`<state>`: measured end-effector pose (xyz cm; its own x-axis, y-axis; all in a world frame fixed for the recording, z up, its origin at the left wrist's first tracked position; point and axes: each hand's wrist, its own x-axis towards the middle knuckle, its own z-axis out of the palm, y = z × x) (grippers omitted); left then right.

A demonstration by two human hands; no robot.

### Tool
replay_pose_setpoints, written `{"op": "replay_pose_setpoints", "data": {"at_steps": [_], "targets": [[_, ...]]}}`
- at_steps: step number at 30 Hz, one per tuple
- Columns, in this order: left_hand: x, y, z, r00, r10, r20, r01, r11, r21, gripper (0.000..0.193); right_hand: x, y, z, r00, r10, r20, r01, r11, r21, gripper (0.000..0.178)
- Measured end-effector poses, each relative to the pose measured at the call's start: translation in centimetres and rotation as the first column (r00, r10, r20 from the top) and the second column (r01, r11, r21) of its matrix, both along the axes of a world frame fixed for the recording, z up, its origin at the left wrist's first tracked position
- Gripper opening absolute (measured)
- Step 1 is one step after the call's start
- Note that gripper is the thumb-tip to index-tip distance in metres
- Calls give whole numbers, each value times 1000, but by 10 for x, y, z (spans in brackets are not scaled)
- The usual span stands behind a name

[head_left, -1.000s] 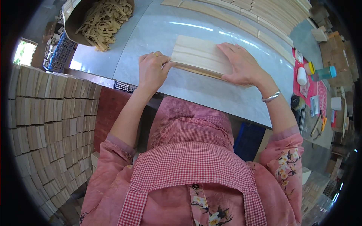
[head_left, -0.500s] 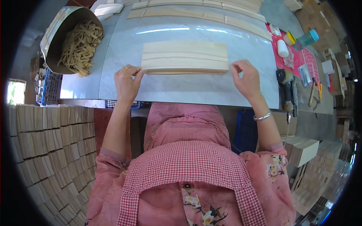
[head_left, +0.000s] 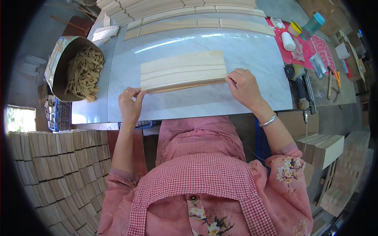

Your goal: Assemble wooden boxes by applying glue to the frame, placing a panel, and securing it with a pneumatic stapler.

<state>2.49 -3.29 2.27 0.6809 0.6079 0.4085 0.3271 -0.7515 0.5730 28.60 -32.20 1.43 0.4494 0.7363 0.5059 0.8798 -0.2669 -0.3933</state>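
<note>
A pale wooden panel [head_left: 183, 70] with long grain lines lies across the table in front of me, slightly askew, its right end farther off. Along its near edge runs a thin, darker gap, with a lighter strip of wood beneath. At the near left corner my left hand [head_left: 130, 105] pinches the edge between thumb and fingers. My right hand [head_left: 245, 89] does likewise at the near right corner, its fingers closed on the wood. Whether the panel is one piece or stacked layers I cannot tell.
Wood strips [head_left: 169, 26] lie across the back of the table [head_left: 157, 108]. At left a cardboard box [head_left: 59, 67] holds tan bands [head_left: 84, 72]. A white bottle [head_left: 288, 41], a teal bottle [head_left: 313, 26] and a power tool [head_left: 301, 84] sit at right. Stacked wood blocks [head_left: 59, 165] fill the lower left.
My right hand has come in from beside the panel and taken its near right corner. The panel has turned a little, its right end going away from me. The whole view has shifted.
</note>
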Motion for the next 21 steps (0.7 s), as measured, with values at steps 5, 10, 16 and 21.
{"op": "replay_pose_setpoints", "data": {"at_steps": [5,10,16,21], "targets": [[-8,-11,2,998,31,-52,-31,1000,-1,14,5,-1,-2,999,22,-26,-22,1000,-2,7],[-24,-19,19,937,31,-347,-60,996,-73,18,14,-6,-1,994,62,-95,-60,998,26,4],[39,-53,91,779,13,-627,29,998,57,28,24,-5,20,827,39,-561,13,996,88,10],[133,-88,73,839,-387,-382,488,847,213,43,29,33,-4,819,-7,-573,202,939,277,15]]}}
